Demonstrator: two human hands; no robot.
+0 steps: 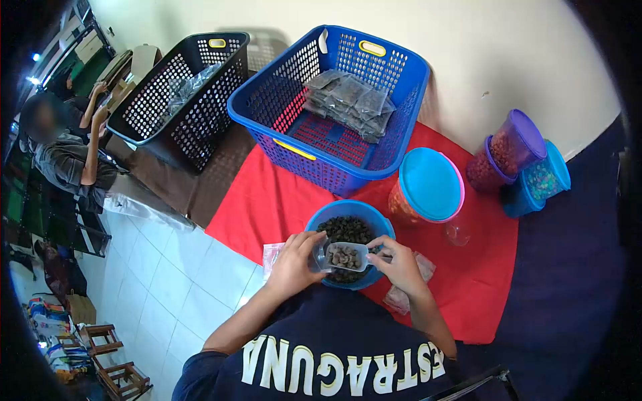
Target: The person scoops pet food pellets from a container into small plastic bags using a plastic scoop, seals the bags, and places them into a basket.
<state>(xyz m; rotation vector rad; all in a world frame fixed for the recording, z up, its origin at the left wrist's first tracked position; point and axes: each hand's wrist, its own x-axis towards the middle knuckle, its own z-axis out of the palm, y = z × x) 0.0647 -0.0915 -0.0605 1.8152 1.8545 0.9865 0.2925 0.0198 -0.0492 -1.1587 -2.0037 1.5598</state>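
Observation:
My right hand [400,266] grips a clear plastic scoop [362,256] by its right end. Small brown pieces [344,256] fill the scoop, which is held over a blue tub [389,234]. Dark brown pieces [348,229] of a similar kind lie in the tub. On the other side, my left hand [294,260] is closed around what looks like a clear plastic pouch [322,252], its mouth against the scoop's left end. My left fingertips are partly hidden by the clear plastic.
A blue basket [321,164] holds stacked filled packets [354,100]. Beside it stands a black basket [144,137]. Lidded tubs [428,184] and jars [515,144] are at right on the red cloth [481,281]. Flat packets [401,299] lie near my right wrist. Another person [60,147] is at far left.

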